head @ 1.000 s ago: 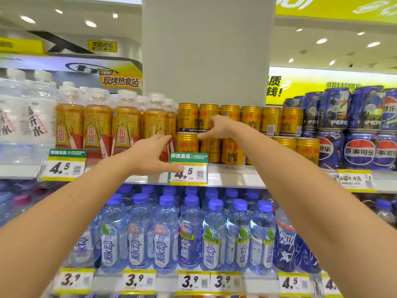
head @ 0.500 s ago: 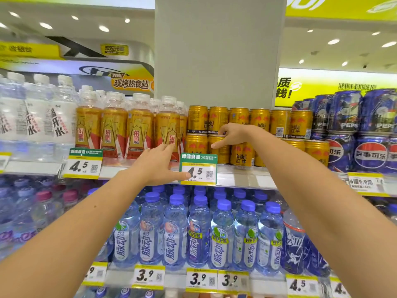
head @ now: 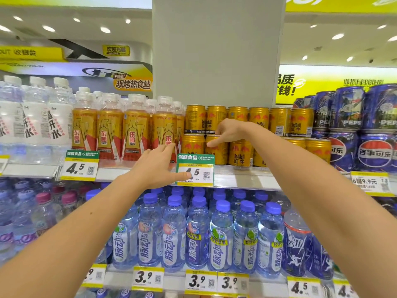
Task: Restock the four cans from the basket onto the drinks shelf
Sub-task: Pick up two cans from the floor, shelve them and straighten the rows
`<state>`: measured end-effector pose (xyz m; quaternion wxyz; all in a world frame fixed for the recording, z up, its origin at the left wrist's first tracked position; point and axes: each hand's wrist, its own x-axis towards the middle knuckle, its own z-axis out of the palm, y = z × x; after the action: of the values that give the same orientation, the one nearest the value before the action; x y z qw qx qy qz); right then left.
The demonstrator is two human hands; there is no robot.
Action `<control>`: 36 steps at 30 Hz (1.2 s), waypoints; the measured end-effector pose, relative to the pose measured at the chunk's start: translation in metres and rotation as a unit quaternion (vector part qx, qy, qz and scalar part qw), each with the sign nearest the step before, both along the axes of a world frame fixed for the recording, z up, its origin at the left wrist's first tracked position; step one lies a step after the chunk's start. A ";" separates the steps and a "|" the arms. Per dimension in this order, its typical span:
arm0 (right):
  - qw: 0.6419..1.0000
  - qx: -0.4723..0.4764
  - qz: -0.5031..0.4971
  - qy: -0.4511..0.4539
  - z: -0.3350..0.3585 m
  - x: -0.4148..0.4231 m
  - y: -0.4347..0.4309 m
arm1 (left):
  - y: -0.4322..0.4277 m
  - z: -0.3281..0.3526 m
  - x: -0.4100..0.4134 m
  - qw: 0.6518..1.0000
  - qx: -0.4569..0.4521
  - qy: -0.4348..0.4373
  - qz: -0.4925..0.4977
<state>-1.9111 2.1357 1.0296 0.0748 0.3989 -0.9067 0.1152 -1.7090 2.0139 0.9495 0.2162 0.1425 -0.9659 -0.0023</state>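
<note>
Cans (head: 238,154) stand two-high on the drinks shelf (head: 247,179) at twelve o'clock. Right hand (head: 227,131) — forefinger out — seems to nudge a lower one; left hand (head: 159,166), spread and empty, hovers at their eight o'clock. Likely step: straightening the row. Next, check the unseen basket.

Price tag (head: 200,168) partly behind left hand (head: 158,168)

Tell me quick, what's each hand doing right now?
Left hand: open, empty, thumb over the price tag.
Right hand: open, fingertips touching the stacked gold cans, gripping none.
</note>
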 end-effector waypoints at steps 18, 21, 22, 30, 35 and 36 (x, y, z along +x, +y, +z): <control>0.988 -0.070 0.091 -0.102 0.012 -0.002 0.036 | 0.020 0.001 -0.014 1.000 0.011 -0.001 -0.002; 0.988 -0.106 0.069 -0.086 0.020 -0.007 0.072 | 0.032 0.002 -0.018 1.000 0.008 -0.005 -0.012; 0.988 -0.119 0.058 -0.082 0.022 -0.010 0.086 | 0.037 0.002 -0.020 1.000 0.007 -0.006 -0.016; 0.988 -0.134 -0.046 -0.065 0.019 -0.037 0.196 | 0.084 0.003 -0.053 0.997 -0.006 -0.009 -0.074; 0.991 -0.077 -0.101 -0.046 0.005 -0.050 0.223 | 0.104 0.006 -0.067 0.997 -0.013 0.002 -0.081; 0.991 -0.063 -0.110 -0.044 0.002 -0.053 0.227 | 0.106 0.006 -0.069 0.997 -0.015 0.002 -0.080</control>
<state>-1.9637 2.3625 1.0320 0.0722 0.2859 -0.9383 0.1808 -1.7783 2.1199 0.9551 0.2197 0.0618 -0.9736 -0.0058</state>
